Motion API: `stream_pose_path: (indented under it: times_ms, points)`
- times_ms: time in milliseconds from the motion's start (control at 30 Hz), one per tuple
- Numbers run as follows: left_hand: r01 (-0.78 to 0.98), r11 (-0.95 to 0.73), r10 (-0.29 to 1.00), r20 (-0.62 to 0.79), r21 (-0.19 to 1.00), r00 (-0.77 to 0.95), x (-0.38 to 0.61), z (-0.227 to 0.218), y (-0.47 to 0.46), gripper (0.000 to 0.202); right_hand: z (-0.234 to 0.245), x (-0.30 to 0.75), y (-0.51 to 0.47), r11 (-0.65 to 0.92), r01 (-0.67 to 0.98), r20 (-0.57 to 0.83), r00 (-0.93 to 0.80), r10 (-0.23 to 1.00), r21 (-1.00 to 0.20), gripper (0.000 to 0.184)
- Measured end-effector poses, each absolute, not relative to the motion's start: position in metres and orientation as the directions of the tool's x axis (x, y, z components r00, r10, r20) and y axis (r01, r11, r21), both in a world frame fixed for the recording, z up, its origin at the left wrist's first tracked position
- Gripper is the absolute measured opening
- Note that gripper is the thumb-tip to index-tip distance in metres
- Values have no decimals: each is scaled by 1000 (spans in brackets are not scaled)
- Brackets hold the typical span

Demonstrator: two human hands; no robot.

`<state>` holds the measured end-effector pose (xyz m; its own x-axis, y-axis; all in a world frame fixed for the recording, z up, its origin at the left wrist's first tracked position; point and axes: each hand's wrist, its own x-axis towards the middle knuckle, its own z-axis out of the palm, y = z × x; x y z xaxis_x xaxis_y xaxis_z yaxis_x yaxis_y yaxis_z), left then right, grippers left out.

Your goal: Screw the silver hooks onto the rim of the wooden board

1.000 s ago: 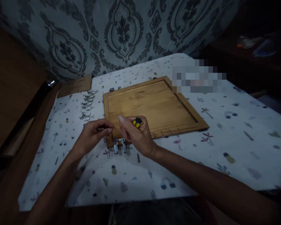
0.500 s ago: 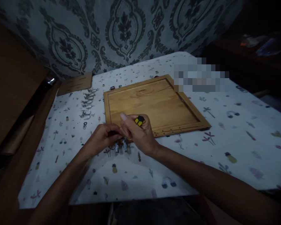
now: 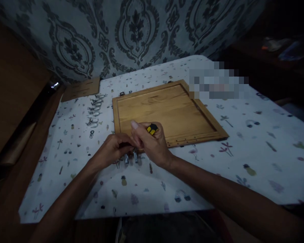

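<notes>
A framed wooden board point(image 3: 167, 111) lies flat on a table under a patterned white cloth point(image 3: 152, 189). At its near left corner, metal hooks point(image 3: 131, 158) hang over the edge. My right hand point(image 3: 152, 143) is closed round a black-and-yellow tool point(image 3: 152, 129), forefinger stretched out, just above that corner. My left hand point(image 3: 115, 148) is pinched shut beside it, fingertips against the corner by the hooks; what it pinches is too small to make out.
A row of several loose metal hooks point(image 3: 94, 113) lies on the cloth left of the board. A small brown card point(image 3: 81, 88) sits behind them. Patterned fabric hangs at the back; a wooden surface runs along the left.
My left hand has moved right, from apart on the cloth to the board's near left corner, meeting my right hand. The right hand has barely shifted.
</notes>
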<state>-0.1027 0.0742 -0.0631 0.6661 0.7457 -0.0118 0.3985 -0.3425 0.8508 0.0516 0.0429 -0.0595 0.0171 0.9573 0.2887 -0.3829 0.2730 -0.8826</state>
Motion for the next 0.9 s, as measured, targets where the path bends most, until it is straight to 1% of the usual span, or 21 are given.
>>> stream_pose_path:
  times_ms: [267, 533, 767, 900]
  points:
    - [376, -420, 735, 66, 826, 675, -102, -66, 72, 15, -59, 52, 43, 289, -388, 310, 8, 951, -875, 61]
    - [388, -461, 736, 100, 799, 669, -102, -67, 71, 18, -59, 51, 43, 294, -394, 315, 11, 949, -871, 61]
    - [400, -558, 708, 165, 727, 687, -101, -69, 69, 19, -59, 51, 43, 300, -411, 323, 12, 946, -861, 60]
    - [365, -608, 689, 242, 705, 683, -99, -74, 67, 17, -59, 51, 44, 301, -414, 328, 7, 945, -859, 60]
